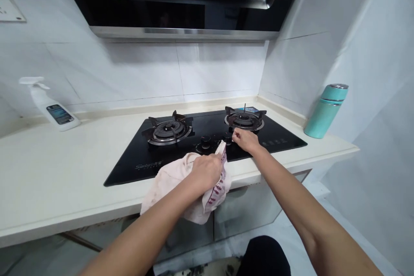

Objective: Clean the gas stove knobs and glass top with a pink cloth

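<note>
My left hand [206, 171] is closed around a bunched pale cloth [174, 181] with red print, held at the front edge of a black glass gas hob [136, 161]. The cloth hangs down over the counter edge. My right hand [245, 139] is pinched on the cloth's upper corner, right beside the right-hand control knob [227, 137] of the hob. A second knob [205, 141] sits just left of it. Two burners, left [168, 130] and right [245, 120], stand unlit behind the knobs.
A white spray bottle [48, 104] leans at the back left of the cream counter [58, 172]. A teal flask [326, 111] stands at the right end by the wall. A black range hood [181, 4] hangs overhead. Glass-fronted cabinets lie below the counter.
</note>
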`<control>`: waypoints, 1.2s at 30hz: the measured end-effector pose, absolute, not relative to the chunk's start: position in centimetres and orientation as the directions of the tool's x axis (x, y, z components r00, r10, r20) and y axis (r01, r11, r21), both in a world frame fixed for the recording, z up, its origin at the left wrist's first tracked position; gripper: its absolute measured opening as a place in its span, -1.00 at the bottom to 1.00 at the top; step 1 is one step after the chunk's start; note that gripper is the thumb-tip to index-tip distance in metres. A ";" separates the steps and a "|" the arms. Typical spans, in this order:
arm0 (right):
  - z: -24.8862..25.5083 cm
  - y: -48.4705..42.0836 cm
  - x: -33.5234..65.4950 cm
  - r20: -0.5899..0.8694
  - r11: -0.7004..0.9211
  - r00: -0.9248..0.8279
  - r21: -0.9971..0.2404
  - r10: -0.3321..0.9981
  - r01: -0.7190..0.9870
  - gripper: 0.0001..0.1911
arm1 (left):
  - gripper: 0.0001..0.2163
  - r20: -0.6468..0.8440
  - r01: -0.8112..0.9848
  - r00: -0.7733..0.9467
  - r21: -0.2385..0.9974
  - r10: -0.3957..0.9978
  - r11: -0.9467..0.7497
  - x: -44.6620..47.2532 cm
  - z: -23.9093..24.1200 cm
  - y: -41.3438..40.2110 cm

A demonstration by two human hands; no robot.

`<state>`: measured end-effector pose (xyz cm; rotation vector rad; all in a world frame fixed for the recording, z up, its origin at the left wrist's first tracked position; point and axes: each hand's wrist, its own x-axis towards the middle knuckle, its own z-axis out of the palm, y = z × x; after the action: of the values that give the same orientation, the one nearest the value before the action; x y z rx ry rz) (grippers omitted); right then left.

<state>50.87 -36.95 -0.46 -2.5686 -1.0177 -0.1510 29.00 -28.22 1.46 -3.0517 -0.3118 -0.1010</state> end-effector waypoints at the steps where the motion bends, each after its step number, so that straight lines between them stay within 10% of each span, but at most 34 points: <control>1: -0.5 -36.9 50.7 0.237 -0.655 0.720 -0.304 0.652 0.692 -0.82 | -0.69 0.073 0.204 0.977 -0.071 0.199 -0.976 28.7 1.4 -28.1; 15: -0.5 -35.8 53.4 0.205 -0.790 0.863 -0.347 0.462 0.506 -0.77 | -0.67 0.027 0.282 0.959 -0.065 0.280 -0.957 34.6 2.7 -29.2; 27: -0.5 -35.4 51.4 0.206 -0.650 0.733 -0.353 0.648 0.673 -0.89 | -0.70 0.035 0.247 0.969 -0.032 0.246 -0.969 28.3 2.2 -28.2; 36: -0.7 -36.6 53.7 0.191 -0.808 0.890 -0.374 0.414 0.456 -0.81 | -0.68 -0.028 0.317 0.948 -0.019 0.318 -0.948 35.3 3.1 -28.0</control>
<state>53.70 -36.55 -0.74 -2.6409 -0.6371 -0.1396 35.34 -27.95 3.15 -3.0860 -0.5031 0.0487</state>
